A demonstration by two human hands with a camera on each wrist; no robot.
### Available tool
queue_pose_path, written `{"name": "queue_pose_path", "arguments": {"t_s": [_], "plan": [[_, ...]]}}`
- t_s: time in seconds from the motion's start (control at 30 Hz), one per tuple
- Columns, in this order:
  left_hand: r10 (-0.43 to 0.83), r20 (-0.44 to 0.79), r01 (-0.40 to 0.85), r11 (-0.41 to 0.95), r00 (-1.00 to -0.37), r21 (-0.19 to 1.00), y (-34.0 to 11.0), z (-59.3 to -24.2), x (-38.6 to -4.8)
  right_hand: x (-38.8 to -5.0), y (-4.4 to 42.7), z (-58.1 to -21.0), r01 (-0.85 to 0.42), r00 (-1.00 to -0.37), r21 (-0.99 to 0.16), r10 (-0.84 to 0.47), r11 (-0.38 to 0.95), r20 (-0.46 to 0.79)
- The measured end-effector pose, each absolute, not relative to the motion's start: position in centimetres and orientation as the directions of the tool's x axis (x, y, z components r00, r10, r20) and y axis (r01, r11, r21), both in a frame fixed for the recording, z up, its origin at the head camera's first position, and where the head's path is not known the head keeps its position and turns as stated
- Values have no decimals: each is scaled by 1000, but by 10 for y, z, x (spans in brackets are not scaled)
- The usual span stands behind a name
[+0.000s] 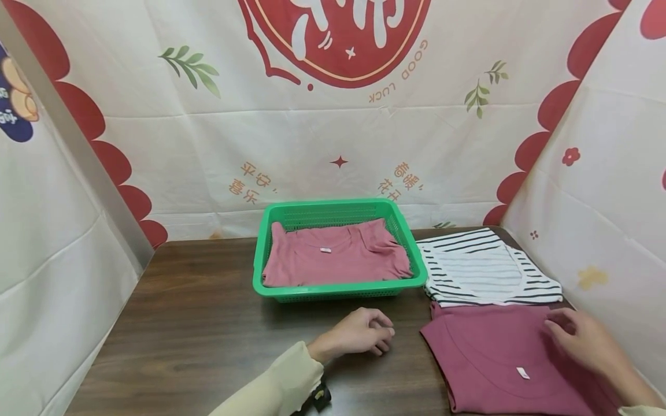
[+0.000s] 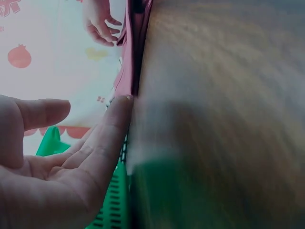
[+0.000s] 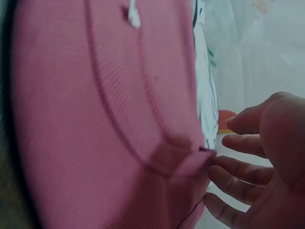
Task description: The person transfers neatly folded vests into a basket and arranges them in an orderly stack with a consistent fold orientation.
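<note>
A folded dark pink shirt (image 1: 489,352) with a small white label lies at the table's right front. Over its right edge is my right hand (image 1: 590,344), fingers loosely bent and holding nothing; in the right wrist view the fingertips (image 3: 217,200) are close to the cloth, and contact is hard to tell. My left hand (image 1: 359,332) hovers near the tabletop in front of the green basket (image 1: 340,289), its fingers relaxed and nothing in them. Inside that basket lies a lighter pink folded shirt (image 1: 338,263). A black-and-white striped shirt (image 1: 484,268) is folded behind the dark pink one.
The brown wooden table (image 1: 198,323) meets a printed white cloth backdrop (image 1: 312,144) behind the basket. More of this cloth hangs along the left and right sides. A black wrist device (image 1: 319,397) sits under the left sleeve (image 1: 281,381).
</note>
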State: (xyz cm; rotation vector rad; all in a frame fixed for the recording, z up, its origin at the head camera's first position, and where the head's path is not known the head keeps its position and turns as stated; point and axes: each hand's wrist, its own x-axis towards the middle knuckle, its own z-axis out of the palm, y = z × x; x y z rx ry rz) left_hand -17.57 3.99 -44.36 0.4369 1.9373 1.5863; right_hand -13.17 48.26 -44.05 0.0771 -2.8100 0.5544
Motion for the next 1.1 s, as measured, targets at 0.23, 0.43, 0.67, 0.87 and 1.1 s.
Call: {"name": "queue_pose_path", "arguments": {"t_s": [0.23, 0.43, 0.67, 0.87, 1.1], "plan": [[598, -296, -223, 195, -745, 955, 56, -451, -170, -127, 493, -449, -110, -957, -386, 8, 916, 290], [572, -326, -295, 150, -753, 944, 71, -454, -168, -123, 504, -450, -57, -968, -366, 38, 929, 249], [552, -359, -353, 121, -753, 928, 90, -459, -163, -116, 512, -451, 127, -985, -329, 158, 936, 70], [545, -378, -405, 75, -748, 911, 99, -460, -162, -118, 517, -448, 186, -982, -352, 161, 917, -97], [546, -411, -467, 40, -730, 883, 111, -461, -161, -120, 520, -446, 257, -950, -348, 170, 902, -261]]}}
